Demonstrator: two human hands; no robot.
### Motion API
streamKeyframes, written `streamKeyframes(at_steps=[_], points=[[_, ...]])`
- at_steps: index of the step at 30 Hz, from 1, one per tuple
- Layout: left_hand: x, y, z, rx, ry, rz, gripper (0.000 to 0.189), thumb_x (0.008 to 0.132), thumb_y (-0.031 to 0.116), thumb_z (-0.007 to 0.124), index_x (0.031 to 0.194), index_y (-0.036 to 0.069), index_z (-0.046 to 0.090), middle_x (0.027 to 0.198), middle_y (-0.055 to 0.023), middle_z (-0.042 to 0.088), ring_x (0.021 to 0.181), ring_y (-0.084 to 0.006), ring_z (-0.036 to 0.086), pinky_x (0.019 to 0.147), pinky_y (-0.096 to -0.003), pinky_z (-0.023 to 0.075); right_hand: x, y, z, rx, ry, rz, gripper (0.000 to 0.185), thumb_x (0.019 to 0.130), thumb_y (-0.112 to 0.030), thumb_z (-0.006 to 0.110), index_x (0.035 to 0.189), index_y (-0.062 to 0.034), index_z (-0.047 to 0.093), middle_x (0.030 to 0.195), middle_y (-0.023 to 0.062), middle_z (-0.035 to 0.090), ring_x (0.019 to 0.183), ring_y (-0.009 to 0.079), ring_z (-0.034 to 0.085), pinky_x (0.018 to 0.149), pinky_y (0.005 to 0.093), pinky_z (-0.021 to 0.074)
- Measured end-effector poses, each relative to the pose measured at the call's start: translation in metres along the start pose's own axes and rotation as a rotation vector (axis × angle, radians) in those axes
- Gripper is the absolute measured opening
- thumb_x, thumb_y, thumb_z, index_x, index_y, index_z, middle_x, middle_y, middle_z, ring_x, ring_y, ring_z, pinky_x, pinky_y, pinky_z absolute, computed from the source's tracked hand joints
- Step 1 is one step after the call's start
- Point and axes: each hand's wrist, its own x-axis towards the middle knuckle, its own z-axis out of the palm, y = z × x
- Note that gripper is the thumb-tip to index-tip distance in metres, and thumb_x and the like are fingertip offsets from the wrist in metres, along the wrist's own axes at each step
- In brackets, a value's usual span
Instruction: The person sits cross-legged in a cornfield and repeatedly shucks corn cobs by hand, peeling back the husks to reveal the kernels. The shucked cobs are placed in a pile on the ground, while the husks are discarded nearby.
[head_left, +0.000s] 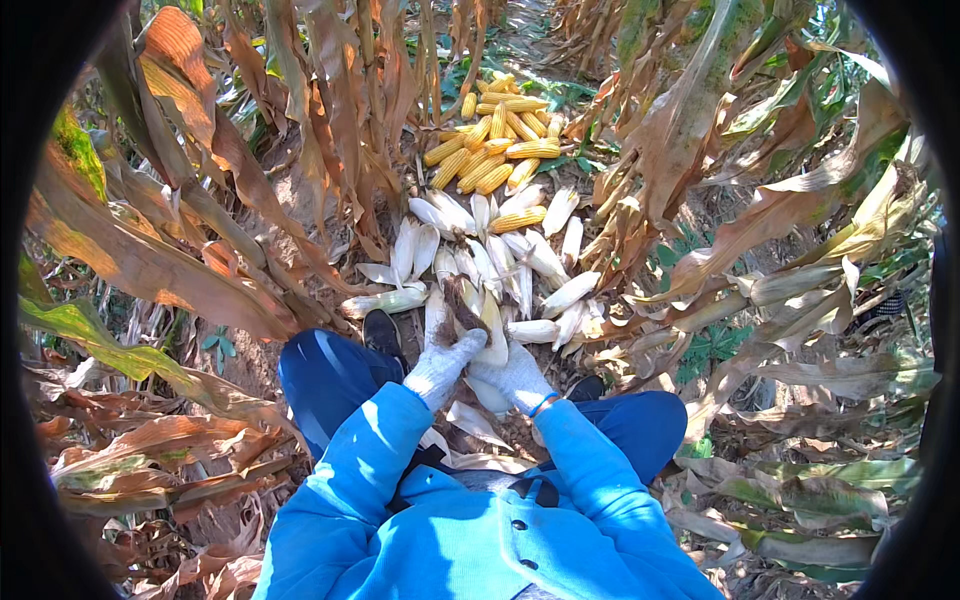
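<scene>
My left hand (441, 367) and my right hand (517, 373), both in pale knitted gloves, meet low in front of me between my bent knees. They grip a corn ear in its husk (492, 330). Its pale husk stands up between them, and the right hand wraps the lower part. Dark brown corn silk (457, 304) shows above my left thumb. The kernels of this ear are hidden. Just beyond my hands lies a heap of corn ears in pale husks (517, 262), with one bare yellow ear (519, 219) on it.
A pile of bare yellow corn ears (495, 142) lies farther out on the ground. Dry corn stalks and leaves stand close on the left (225, 187) and right (750, 247). Loose husk pieces (476, 425) lie on the soil near my lap. My shoe (384, 334) is beside the heap.
</scene>
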Motion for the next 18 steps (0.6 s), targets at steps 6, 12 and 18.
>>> streamKeyframes(at_steps=[6,12,18], points=[[0.007,-0.024,-0.020,-0.263,-0.085,-0.146,0.034,0.097,0.020,0.059,0.129,0.009,0.052,0.114,-0.0077,0.064,0.099,-0.0196,0.064,0.087,-0.0352,0.0556,-0.013,-0.024,-0.011,-0.061,0.178,-0.222,0.074,0.078,-0.030,0.079,0.136,0.0016,0.044,0.123,0.0223,0.060,0.114,0.0290,0.060,0.097,0.0357,0.0468],[0.007,-0.036,-0.021,0.006,-0.152,-0.252,0.046,0.094,0.025,0.064,0.135,0.013,0.046,0.115,-0.0082,0.061,0.101,-0.0223,0.062,0.089,-0.0405,0.0541,0.012,-0.039,-0.002,0.251,0.339,-0.251,0.044,0.083,-0.018,0.073,0.117,0.0071,0.059,0.110,0.0189,0.066,0.103,0.0249,0.061,0.090,0.0355,0.0479],[0.006,-0.039,-0.012,-0.510,-0.023,-0.204,0.038,0.087,0.037,0.073,0.113,0.013,0.061,0.088,-0.0011,0.063,0.070,-0.0135,0.056,0.063,-0.0292,0.0485,0.026,-0.033,0.028,0.479,0.491,-0.228,0.022,0.088,-0.007,0.066,0.108,0.0003,0.062,0.101,0.0082,0.065,0.090,0.0146,0.058,0.080,0.0281,0.0485]])
